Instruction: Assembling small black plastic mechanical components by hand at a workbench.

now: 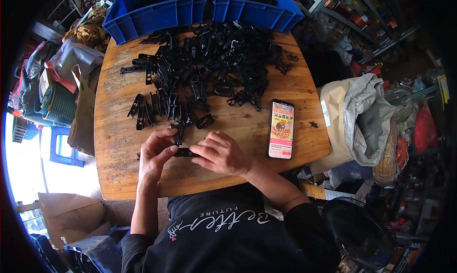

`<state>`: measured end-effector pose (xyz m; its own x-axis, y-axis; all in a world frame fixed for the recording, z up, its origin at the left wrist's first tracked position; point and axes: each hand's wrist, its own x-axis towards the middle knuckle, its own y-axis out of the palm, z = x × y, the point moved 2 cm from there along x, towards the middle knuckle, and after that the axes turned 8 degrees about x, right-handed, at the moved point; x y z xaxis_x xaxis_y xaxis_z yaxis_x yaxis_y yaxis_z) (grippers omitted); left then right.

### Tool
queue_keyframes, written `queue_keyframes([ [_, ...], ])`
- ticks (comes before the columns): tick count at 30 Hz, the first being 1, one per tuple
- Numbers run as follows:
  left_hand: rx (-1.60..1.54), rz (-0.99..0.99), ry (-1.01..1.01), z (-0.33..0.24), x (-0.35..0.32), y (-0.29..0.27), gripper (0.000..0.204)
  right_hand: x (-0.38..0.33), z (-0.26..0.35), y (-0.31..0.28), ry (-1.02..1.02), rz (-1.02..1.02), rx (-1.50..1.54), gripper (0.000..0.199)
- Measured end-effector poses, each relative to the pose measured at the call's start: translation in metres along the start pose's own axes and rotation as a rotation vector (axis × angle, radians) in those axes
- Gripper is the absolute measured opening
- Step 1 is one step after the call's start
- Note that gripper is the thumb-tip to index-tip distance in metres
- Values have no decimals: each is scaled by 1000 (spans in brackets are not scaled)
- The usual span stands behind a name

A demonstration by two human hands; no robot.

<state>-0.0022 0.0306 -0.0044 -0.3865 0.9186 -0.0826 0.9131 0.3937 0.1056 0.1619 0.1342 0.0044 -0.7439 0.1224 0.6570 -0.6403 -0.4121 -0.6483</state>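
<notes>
Near the front of the wooden table, my left hand is closed, thumb and fingers around a small black plastic part that stands up from its fingertips. A second, longer black part lies level between my two hands, its left end by my left thumb. My right hand pinches its right end, the fingers curled together. Just beyond my hands, several similar slim black parts lie in a loose row in front of a large heap of black parts.
Two blue bins stand at the table's far edge, with black parts inside. To the right lies a phone with a lit screen. An open paper sack with a silvery lining leans by the table's right side. Bags and boxes crowd the left.
</notes>
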Motion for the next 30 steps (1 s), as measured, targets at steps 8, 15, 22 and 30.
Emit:
queue_keyframes([
  [8, 177, -262, 125, -12, 1, -4, 39, -1, -4, -2, 73, -35, 97, 32],
  [15, 203, -298, 102, -6, 1, -8, 26, -3, -7, -1, 76, -17, 123, 29],
  [22, 352, -344, 163, -2, 1, -14, 21, -1, -7, -2, 99, -20, 141, 27],
  [30, 349, -333, 179, -3, -2, -14, 18, -1, -8, -3, 144, -18, 155, 25],
])
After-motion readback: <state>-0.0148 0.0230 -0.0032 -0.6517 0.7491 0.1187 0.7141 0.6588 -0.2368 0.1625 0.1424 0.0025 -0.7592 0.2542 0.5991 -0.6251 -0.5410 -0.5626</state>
